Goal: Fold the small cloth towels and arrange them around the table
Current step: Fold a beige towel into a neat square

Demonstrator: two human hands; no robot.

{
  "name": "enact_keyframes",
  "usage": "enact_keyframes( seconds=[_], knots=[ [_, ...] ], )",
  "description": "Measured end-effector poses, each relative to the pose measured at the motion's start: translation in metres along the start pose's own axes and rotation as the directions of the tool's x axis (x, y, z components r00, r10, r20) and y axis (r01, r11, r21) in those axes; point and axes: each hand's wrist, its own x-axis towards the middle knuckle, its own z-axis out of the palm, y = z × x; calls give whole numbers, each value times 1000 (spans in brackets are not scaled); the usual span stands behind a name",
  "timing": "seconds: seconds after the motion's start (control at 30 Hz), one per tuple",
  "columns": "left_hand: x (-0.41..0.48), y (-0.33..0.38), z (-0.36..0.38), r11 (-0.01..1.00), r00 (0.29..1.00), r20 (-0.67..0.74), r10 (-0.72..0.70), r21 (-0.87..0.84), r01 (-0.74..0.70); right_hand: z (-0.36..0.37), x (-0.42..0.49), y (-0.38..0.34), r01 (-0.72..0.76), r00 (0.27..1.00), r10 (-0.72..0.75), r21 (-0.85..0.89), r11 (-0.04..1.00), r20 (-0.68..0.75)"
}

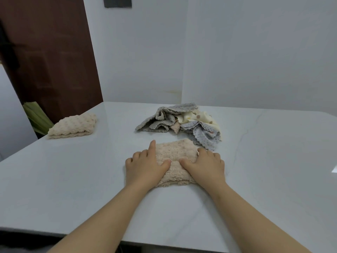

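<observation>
I see the beige towel [176, 152] on the counter [73, 179]: left hand [145, 167] presses its 9 o'clock end, right hand [206, 167] its 3 o'clock end, fingers [151, 146] flat, gripping nothing; towel pile [182, 121] at 12 o'clock

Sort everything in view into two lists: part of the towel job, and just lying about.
Job: beige towel pressed by left hand and right hand, folded cream towel, unfolded towel pile, table.
Lying about: green bundle, brown door.

Two forearms are seen bare down to the view's lower edge; the left hand [145, 168] and right hand [205, 167] are likewise uncovered.
</observation>
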Motion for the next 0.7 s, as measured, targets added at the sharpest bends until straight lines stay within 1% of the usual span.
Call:
enact_keyframes(
  seconds=[0.07,0.17,0.27,0.37,0.43,0.53,0.6,0.7],
  knots=[
    [-4,4,-1,999,999,-23,-41,-15,40,-2,-6,-2,-17,1000,16,-35,999,-10],
    [-7,6,-3,986,996,-34,-82,-150,76,-4,-11,0,1,1000,0,11,1000,-20],
    [-8,2,-5,931,1000,-14,-26,-363,19,-3,-9,3,42,999,-40,110,993,-20],
    [-3,-2,-3,823,997,-35,63,-563,-72,-3,-6,3,80,997,-81,263,961,-7],
    [4,-3,-1,709,995,-69,72,-698,-100,-4,-2,0,82,996,-89,429,900,-2],
    [18,-4,-10,511,997,-81,-12,-857,-63,-7,11,-9,88,994,-108,633,769,-7],
    [39,-2,-21,440,992,-106,-67,-895,-66,-10,29,-19,117,988,-154,704,701,-10],
    [80,3,-41,402,988,-128,-90,-912,-82,-21,66,-38,90,984,-179,806,585,20]
  ],
)
